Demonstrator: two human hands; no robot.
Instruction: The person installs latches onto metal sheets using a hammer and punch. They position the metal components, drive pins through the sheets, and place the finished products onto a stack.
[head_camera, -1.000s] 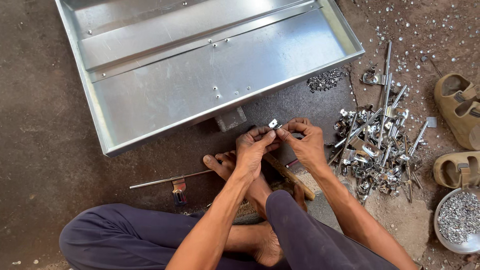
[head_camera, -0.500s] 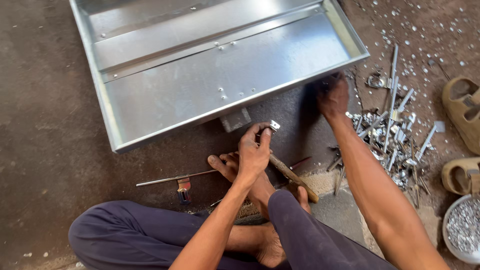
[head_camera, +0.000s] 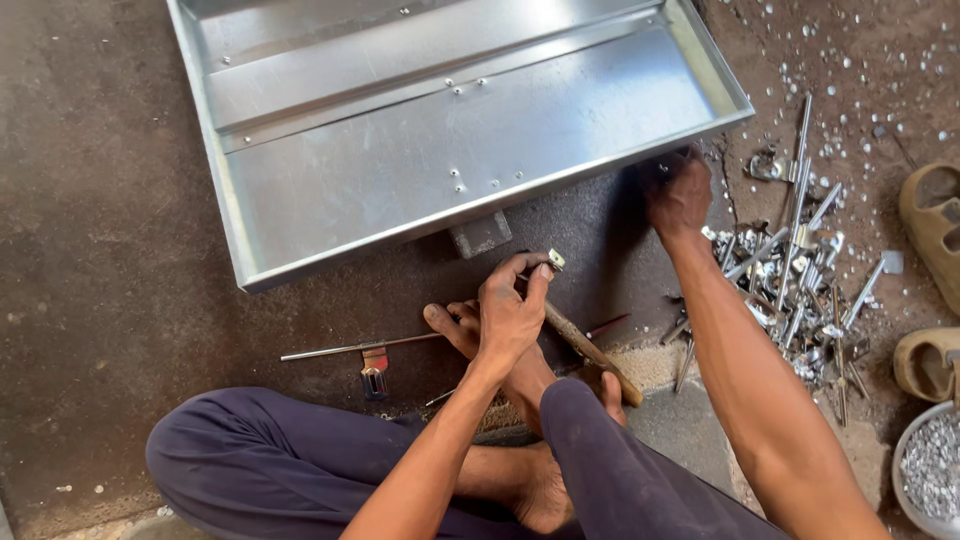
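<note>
Left hand (head_camera: 510, 310): fingers curled shut, thumb and fingertips pinching a small metal piece (head_camera: 555, 260) held just above the dark floor, in front of the person's bare foot (head_camera: 455, 325).

Small metal piece: pale, shiny, sticking out past the left fingertips, a little below the near edge of the sheet-metal tray (head_camera: 330, 200) and near the small grey block (head_camera: 480, 235) under that edge.

Right hand (head_camera: 678, 195): stretched out to the right, at the near right corner of the tray; fingers bent down toward the floor by a small heap of metal bits (head_camera: 655, 170). Whether they grip anything, I cannot tell.

Sheet-metal tray: large, shallow, galvanised, with raised rims and a few rivets, lying on the floor across the top of the view.

Wooden handle (head_camera: 590, 355): slanting on the floor beneath the left hand, running down to the right toward the knee; its head is hidden.

Thin metal rod (head_camera: 350, 348): lying flat to the left of the foot, with a small clip-like piece (head_camera: 374, 372) just under it.

Hardware pile (head_camera: 795, 290): 1 loose heap of shiny brackets, strips and rods to the right of the right forearm.

Bowl (head_camera: 925, 470): at the lower right edge, filled with small grey metal bits.

Sandals (head_camera: 930, 300): 2, tan, at the right edge, beside the pile.

Legs: folded, in dark blue trousers (head_camera: 260, 470).
</note>
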